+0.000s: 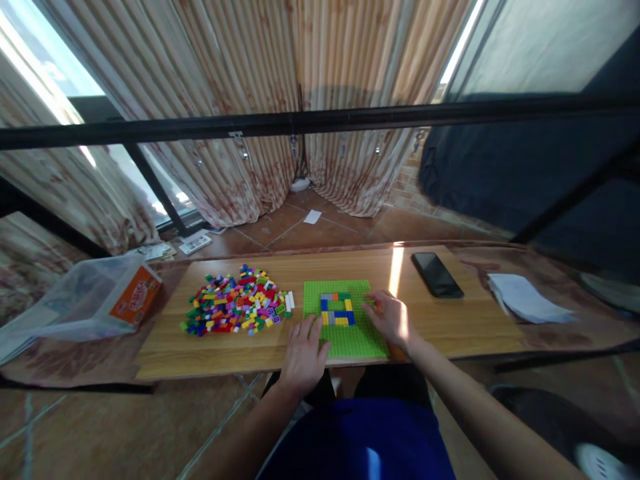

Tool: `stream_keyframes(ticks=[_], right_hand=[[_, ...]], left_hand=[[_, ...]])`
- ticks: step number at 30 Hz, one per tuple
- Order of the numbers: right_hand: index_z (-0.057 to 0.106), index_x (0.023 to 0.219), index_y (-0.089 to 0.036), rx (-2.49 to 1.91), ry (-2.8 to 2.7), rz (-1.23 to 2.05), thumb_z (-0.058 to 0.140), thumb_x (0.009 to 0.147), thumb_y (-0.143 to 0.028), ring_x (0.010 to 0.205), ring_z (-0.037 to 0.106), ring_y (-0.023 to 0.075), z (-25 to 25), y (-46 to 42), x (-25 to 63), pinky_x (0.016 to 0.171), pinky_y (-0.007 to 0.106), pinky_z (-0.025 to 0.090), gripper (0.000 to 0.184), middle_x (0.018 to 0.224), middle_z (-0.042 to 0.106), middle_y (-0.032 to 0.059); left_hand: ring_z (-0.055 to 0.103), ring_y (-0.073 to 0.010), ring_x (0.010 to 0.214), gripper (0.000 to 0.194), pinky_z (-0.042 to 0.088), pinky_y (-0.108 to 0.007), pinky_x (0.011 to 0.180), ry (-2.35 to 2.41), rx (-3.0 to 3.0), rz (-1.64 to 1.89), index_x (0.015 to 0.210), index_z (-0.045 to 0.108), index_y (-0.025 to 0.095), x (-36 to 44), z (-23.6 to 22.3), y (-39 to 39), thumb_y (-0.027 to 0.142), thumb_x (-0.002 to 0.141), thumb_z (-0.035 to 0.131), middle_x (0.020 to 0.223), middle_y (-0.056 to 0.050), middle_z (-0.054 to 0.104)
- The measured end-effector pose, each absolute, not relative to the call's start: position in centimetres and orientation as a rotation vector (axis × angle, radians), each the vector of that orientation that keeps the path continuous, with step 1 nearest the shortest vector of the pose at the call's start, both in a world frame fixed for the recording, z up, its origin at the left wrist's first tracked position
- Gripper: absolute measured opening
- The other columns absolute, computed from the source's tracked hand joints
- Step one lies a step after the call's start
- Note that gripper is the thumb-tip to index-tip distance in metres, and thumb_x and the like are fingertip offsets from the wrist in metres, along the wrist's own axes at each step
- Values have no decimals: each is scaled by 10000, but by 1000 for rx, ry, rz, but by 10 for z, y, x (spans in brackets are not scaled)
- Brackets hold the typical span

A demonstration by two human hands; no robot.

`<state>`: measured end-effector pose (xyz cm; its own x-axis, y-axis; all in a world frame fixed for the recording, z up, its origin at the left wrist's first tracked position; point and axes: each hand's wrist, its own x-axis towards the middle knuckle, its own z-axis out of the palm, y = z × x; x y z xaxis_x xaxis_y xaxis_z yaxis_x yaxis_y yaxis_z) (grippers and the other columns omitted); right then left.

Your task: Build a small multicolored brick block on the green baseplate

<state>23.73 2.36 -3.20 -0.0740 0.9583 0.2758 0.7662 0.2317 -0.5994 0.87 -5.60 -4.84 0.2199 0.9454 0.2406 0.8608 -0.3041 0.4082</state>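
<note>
A bright green baseplate (345, 345) lies on the wooden board, with a ring of blue, yellow, grey, orange and green toy bricks (341, 314) standing on it. My left hand (301, 353) rests over the plate's lower left edge, its fingers apart and holding nothing. At the right edge, my right hand (391, 321) has its fingers bent together close to the plate. Whatever may be between those fingertips is too small and blurred to name. A large pile of loose coloured bricks (235, 303) spreads out to the left of the plate.
The wooden board (280, 357) carries a black phone (437, 274) at its right. A clear plastic box with an orange label (135, 297) stands beyond the left end. White papers (530, 298) lie past the right end. A dark metal bar (330, 122) crosses before the curtains.
</note>
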Motion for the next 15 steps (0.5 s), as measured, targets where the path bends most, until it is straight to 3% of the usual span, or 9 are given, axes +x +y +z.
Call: stream_keyframes(ticks=[3,5,8,15], right_hand=[[550,1289,-207,-1414,-2072,287,596,837,-462,1186,548,284,-36,15,216,975,444,464,521,1301,567,134],[452,1390,-231,-1343,-2219,277,631,811,-487,1294,450,311,-41,10,202,1035,496,406,657,1410,480,136],[424,1415,-260,-1303,-2338,276,619,828,-463,1335,391,319,-49,10,192,1057,525,361,651,1437,456,123],[488,1366,-280,-1302,-2362,309,620,820,-481,1279,441,319,-55,34,203,1032,516,376,596,1404,492,102]], left_hand=[[495,-291,1212,468,412,-502,1051,1671,2301,740,1334,493,170,8,-52,-54,257,878,550,1314,-137,559],[496,-287,1218,469,409,-496,1062,1645,2287,758,1324,504,172,7,-52,-52,251,867,570,1314,-128,566],[487,-274,1239,467,415,-476,1069,1611,2257,751,1311,515,169,4,-51,-52,233,854,587,1323,-120,565],[519,-240,1199,421,449,-443,1038,1696,2173,873,1269,548,193,-22,-49,-54,174,849,561,1279,-97,588]])
